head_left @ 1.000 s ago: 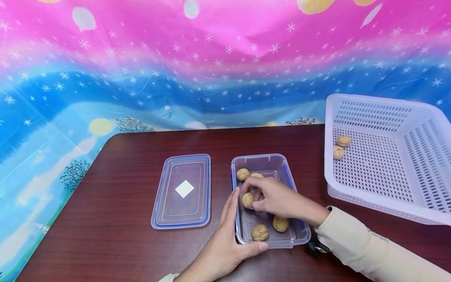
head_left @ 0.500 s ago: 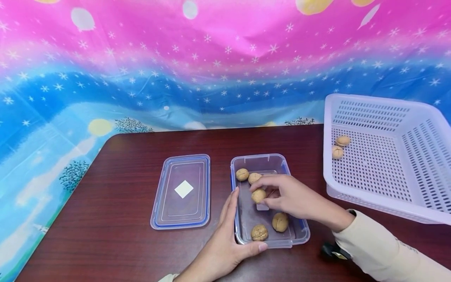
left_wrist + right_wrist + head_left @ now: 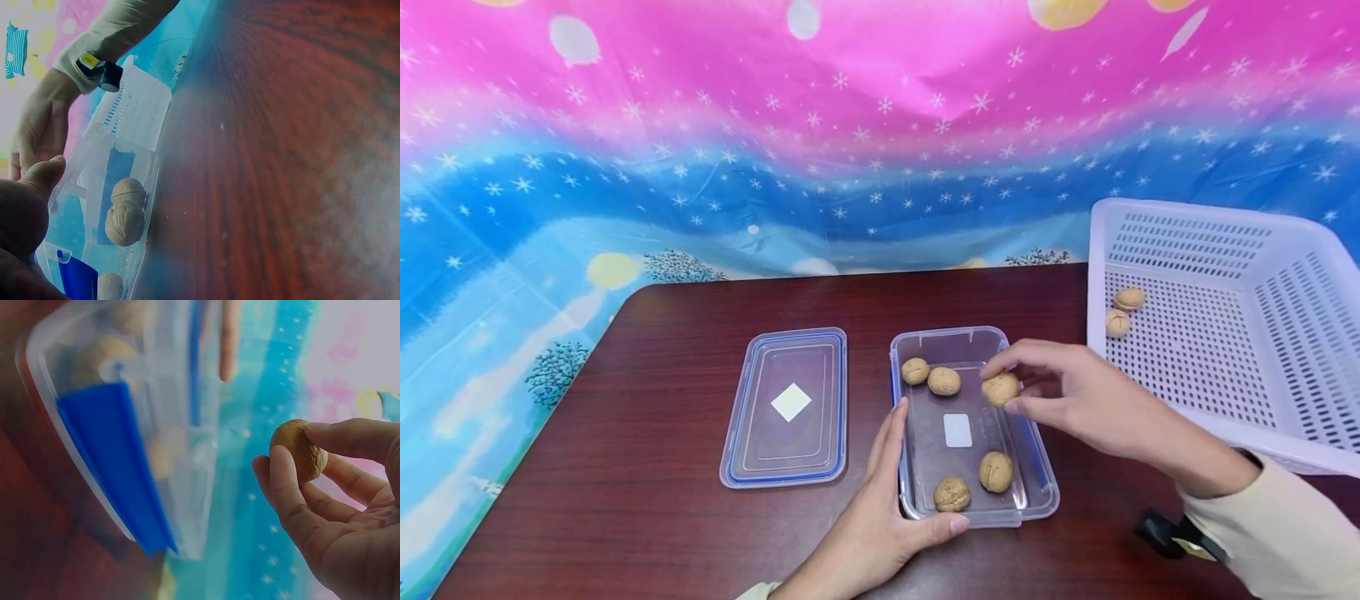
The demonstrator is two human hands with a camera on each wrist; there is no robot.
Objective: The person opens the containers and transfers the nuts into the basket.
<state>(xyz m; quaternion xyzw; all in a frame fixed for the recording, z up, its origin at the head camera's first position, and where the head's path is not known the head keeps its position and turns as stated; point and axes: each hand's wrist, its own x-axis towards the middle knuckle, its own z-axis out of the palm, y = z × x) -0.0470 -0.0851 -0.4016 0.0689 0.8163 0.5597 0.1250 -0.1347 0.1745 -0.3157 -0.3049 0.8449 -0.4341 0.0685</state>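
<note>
My right hand [image 3: 1093, 400] pinches a walnut [image 3: 1001, 388] between thumb and fingertips, raised over the right side of a clear plastic box [image 3: 925, 442]. The right wrist view shows the same walnut [image 3: 299, 451] held apart from the box. Straight fingers of my left hand [image 3: 880, 525] rest along the box's left wall, with the thumb across its near rim. Inside the box, two walnuts [image 3: 944, 381] lie at the far left, and two more [image 3: 996, 472] lie near the front.
Right of the box stands a white perforated basket [image 3: 1097, 367] with two walnuts [image 3: 1129, 298] at its left side. A clear blue-edged lid [image 3: 792, 450] lies flat on the dark red table [image 3: 647, 417], left of the box. A patterned cloth [image 3: 850, 167] hangs behind.
My right hand has lifted the walnut from the middle of the box and carried it rightwards toward the box's right wall. The left hand stays in place.
</note>
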